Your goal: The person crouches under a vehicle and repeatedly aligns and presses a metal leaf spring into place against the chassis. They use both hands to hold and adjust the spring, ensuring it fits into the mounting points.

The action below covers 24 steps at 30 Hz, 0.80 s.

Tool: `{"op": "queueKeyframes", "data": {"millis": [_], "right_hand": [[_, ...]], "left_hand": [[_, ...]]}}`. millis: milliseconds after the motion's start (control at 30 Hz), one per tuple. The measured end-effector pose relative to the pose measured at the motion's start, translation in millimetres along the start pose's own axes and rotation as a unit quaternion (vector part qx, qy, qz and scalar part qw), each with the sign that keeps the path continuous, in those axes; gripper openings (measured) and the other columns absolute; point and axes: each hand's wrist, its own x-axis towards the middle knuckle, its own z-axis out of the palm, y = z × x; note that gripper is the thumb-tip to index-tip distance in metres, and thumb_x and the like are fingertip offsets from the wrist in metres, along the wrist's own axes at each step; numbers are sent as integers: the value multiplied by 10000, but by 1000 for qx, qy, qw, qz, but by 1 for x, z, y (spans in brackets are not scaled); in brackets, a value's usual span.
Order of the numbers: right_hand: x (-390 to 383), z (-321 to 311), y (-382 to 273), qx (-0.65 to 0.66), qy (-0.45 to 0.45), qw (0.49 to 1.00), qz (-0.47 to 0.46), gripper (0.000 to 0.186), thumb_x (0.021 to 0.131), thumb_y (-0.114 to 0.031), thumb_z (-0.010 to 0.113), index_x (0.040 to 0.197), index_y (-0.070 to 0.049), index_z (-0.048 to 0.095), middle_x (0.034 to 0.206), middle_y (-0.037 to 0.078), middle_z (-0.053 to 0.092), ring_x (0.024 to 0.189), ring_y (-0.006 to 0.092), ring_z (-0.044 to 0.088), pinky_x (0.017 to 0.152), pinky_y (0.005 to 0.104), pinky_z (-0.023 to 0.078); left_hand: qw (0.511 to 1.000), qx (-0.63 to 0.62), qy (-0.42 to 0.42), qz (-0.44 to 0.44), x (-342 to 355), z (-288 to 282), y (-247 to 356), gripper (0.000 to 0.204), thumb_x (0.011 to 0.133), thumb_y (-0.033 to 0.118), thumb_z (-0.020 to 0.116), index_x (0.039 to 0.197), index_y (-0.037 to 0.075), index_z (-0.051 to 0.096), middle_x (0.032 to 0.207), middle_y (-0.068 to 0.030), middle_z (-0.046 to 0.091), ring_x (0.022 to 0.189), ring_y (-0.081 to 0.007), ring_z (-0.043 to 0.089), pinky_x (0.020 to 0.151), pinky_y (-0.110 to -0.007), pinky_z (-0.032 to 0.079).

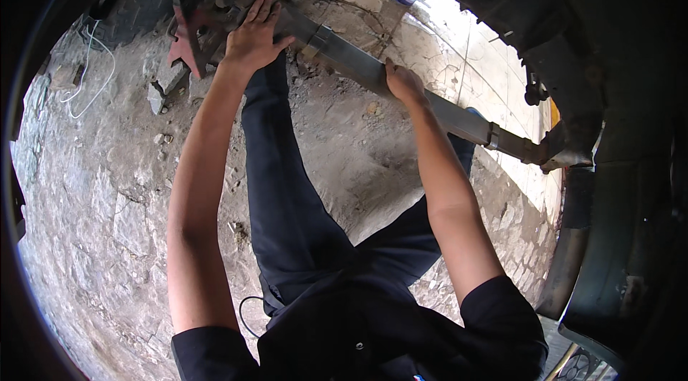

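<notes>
A long grey metal beam runs slantwise from the upper left to the right, with dark bands around it near both ends. My left hand lies on dark metal parts at the beam's left end, fingers stretched and thumb apart. Farther along, my right hand is closed over the beam's middle, its thumb on top; the fingers beneath are mostly hidden. To the left of my left hand stands a red metal piece with a pointed foot.
Dark curved vehicle bodywork arches over the top and right. My legs stretch out under the beam over rough, dusty ground. Broken stones and a thin white cord lie at left. Pale tiles show beyond.
</notes>
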Motion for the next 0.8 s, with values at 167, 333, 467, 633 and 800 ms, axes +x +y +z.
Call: {"op": "queueKeyframes", "data": {"millis": [167, 333, 467, 633, 800], "right_hand": [[-5, -6, -9, 12, 9, 999, 31, 656, 992, -491, 229, 1061, -34, 695, 1101, 231, 661, 1083, 397, 603, 979, 482, 435], [-5, -11, -12, -1, -18, 1000, 13, 689, 996, -515, 207, 1100, -10, 664, 1142, 239, 644, 1095, 398, 596, 975, 482, 440], [1, -6, 3, -33, -14, 999, -18, 627, 1001, -485, 219, 1169, -35, 622, 1163, 225, 639, 1098, 392, 596, 965, 484, 446], [-7, -6, -3, -43, 3, 996, -84, 579, 1007, -450, 230, 1180, -50, 610, 1133, 218, 650, 1065, 388, 607, 934, 486, 463], [-2, -5, -4, -4, -17, 1000, -6, 595, 1009, -450, 231, 1094, -42, 655, 1028, 225, 677, 1002, 403, 624, 911, 492, 472]], "left_hand": [[1000, -4, -4, -3, 17, 6, -4, 754, 907, 563, 527, 1484, 115, 343, 1591, -42, 222, 1477, -172, 155, 1108, -391, 389], [998, -17, -47, -32, 29, -3, 2, 737, 914, 527, 537, 1489, 113, 332, 1590, -63, 213, 1477, -193, 152, 1150, -377, 328], [999, -22, -32, -24, 24, -3, 6, 736, 907, 520, 549, 1481, 108, 345, 1591, -46, 219, 1474, -176, 166, 1126, -385, 366], [1000, 17, 23, 12, -9, 1, 2, 706, 903, 468, 576, 1470, 106, 365, 1585, -25, 241, 1469, -156, 184, 1105, -372, 394], [1000, 13, 5, 23, 12, 2, -8, 682, 920, 452, 562, 1469, 99, 364, 1566, -42, 282, 1451, -182, 240, 1117, -372, 374]]}}
